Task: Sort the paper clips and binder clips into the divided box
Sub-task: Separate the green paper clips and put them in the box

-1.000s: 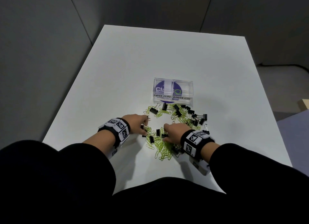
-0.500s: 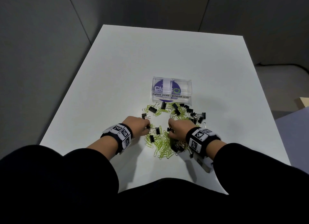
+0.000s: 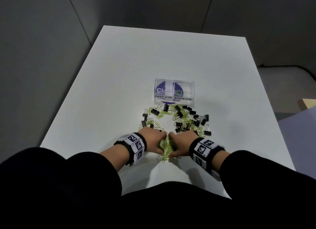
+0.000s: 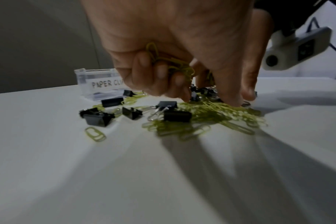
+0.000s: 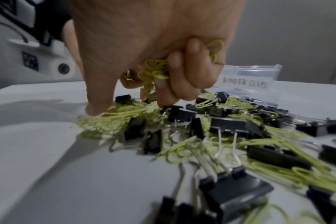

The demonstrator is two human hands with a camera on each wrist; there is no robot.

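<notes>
A clear divided box (image 3: 174, 93) labelled PAPER CLIPS and BINDER CLIPS stands mid-table. In front of it lies a mixed pile of yellow-green paper clips (image 3: 166, 147) and black binder clips (image 3: 196, 117). My left hand (image 3: 153, 139) and right hand (image 3: 181, 141) sit side by side on the near end of the pile. The left wrist view shows curled left fingers (image 4: 159, 72) holding a bunch of paper clips (image 4: 175, 63). In the right wrist view the right fingers (image 5: 175, 63) are curled round paper clips (image 5: 153, 68) too, thumb tip (image 5: 94, 109) touching the pile.
The white table (image 3: 119, 74) stretches far behind the box, with its edges near on the left and right. Grey partition walls stand behind. Loose binder clips (image 5: 234, 195) lie just before the right wrist. A single paper clip (image 4: 95, 134) lies apart on the left.
Both hands have drawn together and back toward me, from the pile's sides onto its near end, and the paper clips there are bunched between them.
</notes>
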